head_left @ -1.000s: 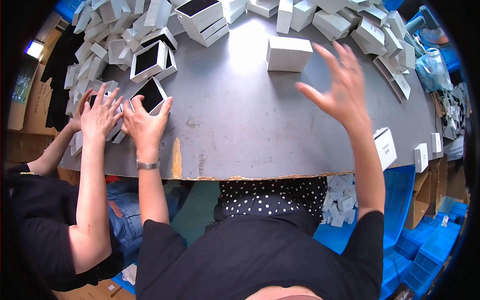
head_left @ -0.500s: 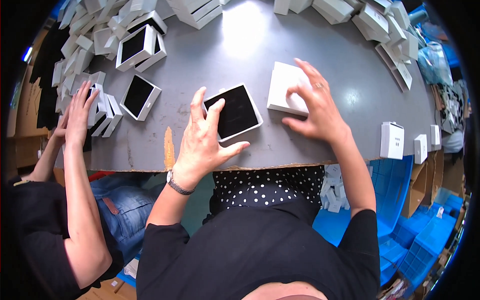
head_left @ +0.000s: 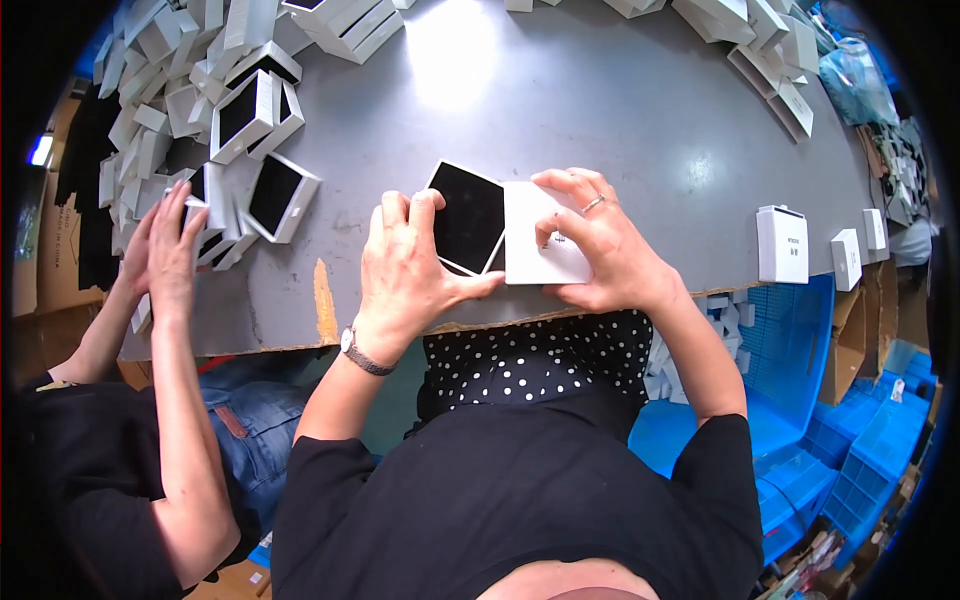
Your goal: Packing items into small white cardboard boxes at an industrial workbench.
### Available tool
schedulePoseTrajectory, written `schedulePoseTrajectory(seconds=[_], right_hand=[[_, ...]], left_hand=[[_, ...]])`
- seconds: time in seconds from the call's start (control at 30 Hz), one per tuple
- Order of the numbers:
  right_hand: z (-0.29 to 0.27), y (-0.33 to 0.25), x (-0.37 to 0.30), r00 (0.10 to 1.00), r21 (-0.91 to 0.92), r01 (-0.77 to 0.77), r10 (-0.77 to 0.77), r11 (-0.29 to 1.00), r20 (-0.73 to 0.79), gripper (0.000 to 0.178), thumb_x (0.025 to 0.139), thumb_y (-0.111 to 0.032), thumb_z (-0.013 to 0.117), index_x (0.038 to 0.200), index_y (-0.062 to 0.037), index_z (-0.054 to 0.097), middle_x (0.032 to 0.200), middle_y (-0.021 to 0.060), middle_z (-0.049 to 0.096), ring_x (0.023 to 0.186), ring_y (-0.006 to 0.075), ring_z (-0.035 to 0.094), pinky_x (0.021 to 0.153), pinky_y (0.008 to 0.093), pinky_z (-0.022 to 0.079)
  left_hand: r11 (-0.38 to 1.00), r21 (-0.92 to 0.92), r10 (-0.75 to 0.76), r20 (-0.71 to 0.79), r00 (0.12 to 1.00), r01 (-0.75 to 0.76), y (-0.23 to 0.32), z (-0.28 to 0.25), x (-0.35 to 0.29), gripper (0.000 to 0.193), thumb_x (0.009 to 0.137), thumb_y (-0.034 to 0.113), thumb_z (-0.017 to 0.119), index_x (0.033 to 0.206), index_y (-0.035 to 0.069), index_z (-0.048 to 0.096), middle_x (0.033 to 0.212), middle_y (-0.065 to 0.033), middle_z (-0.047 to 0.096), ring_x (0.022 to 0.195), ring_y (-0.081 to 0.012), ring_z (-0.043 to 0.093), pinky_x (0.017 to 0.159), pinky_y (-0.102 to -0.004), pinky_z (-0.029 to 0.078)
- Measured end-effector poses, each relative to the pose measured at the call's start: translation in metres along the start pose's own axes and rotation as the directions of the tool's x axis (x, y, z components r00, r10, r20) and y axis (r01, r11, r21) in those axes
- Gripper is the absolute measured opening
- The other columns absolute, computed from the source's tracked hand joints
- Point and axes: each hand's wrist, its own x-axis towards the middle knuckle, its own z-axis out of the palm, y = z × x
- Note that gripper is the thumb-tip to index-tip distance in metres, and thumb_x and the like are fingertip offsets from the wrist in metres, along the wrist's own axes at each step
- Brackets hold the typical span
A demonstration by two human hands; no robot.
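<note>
A black-lined box tray (head_left: 468,218) is being gripped by the left hand (head_left: 408,275); its white lid (head_left: 537,240) is being clasped by the right hand (head_left: 600,240).

Bright overhead light, white glare on the grey table (head_left: 470,60), sharp centre, bent vignetted edges.

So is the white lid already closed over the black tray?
No, the white lid sits beside the black tray, whose dark inside is mostly uncovered.

Black short-sleeved top, wristwatch (head_left: 361,352), finger ring (head_left: 593,203).
</note>
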Motion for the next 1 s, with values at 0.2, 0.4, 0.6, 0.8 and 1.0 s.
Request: schedulePoseTrajectory(seconds=[0.2,0.4,0.6,0.8,1.0], right_hand=[[-0.006,0.010,-0.007,0.999,0.029,0.012,-0.011,0.999,-0.033,0.054,0.055,-0.014,0.087,0.101,-0.0124,0.059,0.147,0.0173,0.045,0.134,0.0425,0.040,0.111,0.0520,0.037],[-0.009,0.010,-0.010,1.000,0.076,0.016,-0.015,0.997,-0.010,0.054,0.057,-0.010,0.084,0.105,-0.0131,0.059,0.145,0.0188,0.046,0.136,0.0452,0.038,0.114,0.0551,0.033],[-0.008,0.011,-0.014,1.000,0.037,0.029,-0.028,0.999,-0.013,0.050,0.055,-0.013,0.083,0.098,-0.0126,0.058,0.147,0.0174,0.045,0.136,0.0430,0.038,0.112,0.0532,0.036],[0.008,0.007,-0.009,0.995,0.013,0.018,-0.017,1.000,-0.099,0.051,0.055,-0.012,0.082,0.100,-0.0123,0.059,0.146,0.0182,0.046,0.134,0.0441,0.039,0.112,0.0545,0.035],[0.022,-0.002,0.000,0.987,-0.092,-0.007,-0.008,0.996,-0.160,0.066,0.057,-0.018,0.084,0.119,-0.0166,0.062,0.146,0.0173,0.044,0.137,0.0430,0.038,0.113,0.0555,0.032]], left_hand=[[0.943,-0.276,0.238,0.163,0.958,-0.187,-0.017,-0.012,0.015,0.123,0.055,0.052,0.094,0.155,0.013,0.035,0.154,-0.0182,0.031,0.134,-0.0428,0.046,0.110,-0.0511,0.045],[0.914,-0.253,0.358,0.136,0.924,-0.317,-0.022,0.013,0.016,0.108,0.063,0.042,0.092,0.151,0.003,0.043,0.146,-0.0185,0.043,0.135,-0.0401,0.038,0.115,-0.0505,0.036],[0.920,-0.252,0.345,0.160,0.925,-0.300,-0.018,0.013,0.014,0.106,0.066,0.040,0.090,0.152,0.002,0.041,0.145,-0.0206,0.042,0.134,-0.0413,0.037,0.114,-0.0517,0.036],[0.818,-0.569,0.257,0.237,0.937,-0.080,-0.021,0.013,0.013,0.118,0.075,0.048,0.081,0.163,0.004,0.016,0.152,-0.0258,0.032,0.144,-0.0397,0.027,0.122,-0.0509,0.021],[0.464,-0.886,0.198,0.107,0.974,0.003,0.027,0.055,0.018,0.115,0.088,0.072,0.053,0.163,0.005,-0.001,0.171,-0.0195,0.001,0.157,-0.0349,0.006,0.125,-0.0477,0.012]])
